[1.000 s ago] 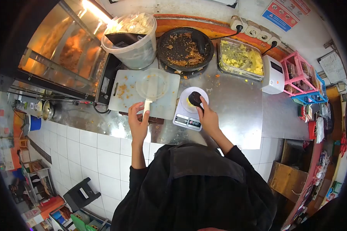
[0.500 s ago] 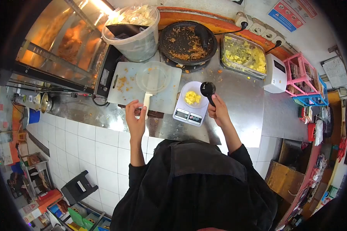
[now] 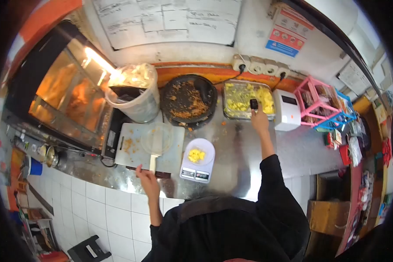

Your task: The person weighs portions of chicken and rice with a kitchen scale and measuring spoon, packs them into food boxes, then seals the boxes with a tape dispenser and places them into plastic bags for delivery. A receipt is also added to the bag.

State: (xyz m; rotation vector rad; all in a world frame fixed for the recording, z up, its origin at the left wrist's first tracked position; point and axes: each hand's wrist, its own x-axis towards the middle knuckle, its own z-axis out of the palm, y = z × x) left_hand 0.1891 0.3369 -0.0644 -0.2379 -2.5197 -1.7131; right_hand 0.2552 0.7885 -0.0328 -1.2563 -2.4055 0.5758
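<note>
My right hand (image 3: 260, 122) grips a small black scoop (image 3: 254, 104), held over the near right part of a glass dish (image 3: 226, 112) of yellow scrambled-looking pieces (image 3: 240, 94). A white digital kitchen scale (image 3: 196, 174) stands in front of me with a small heap of yellow pieces (image 3: 196, 155) on it. At the counter's front edge, my left hand (image 3: 149, 181) is open and holds nothing. Its fingers are close beside the pale handle of a knife (image 3: 153, 162), whose wide blade lies over a round clear lid (image 3: 167, 142) on the white cutting board (image 3: 126, 153).
Behind the board stand a plastic bucket (image 3: 142, 105) of bagged items and a black pan (image 3: 187, 102) with brown crumbs. A lit glass warmer (image 3: 70, 96) is at left. Right of the dish are a white device (image 3: 287, 113) and a pink basket (image 3: 314, 102).
My right hand has carried the scoop from beside the scale forward and right to the glass dish. My left hand stays near the knife handle. The head view has tilted up.
</note>
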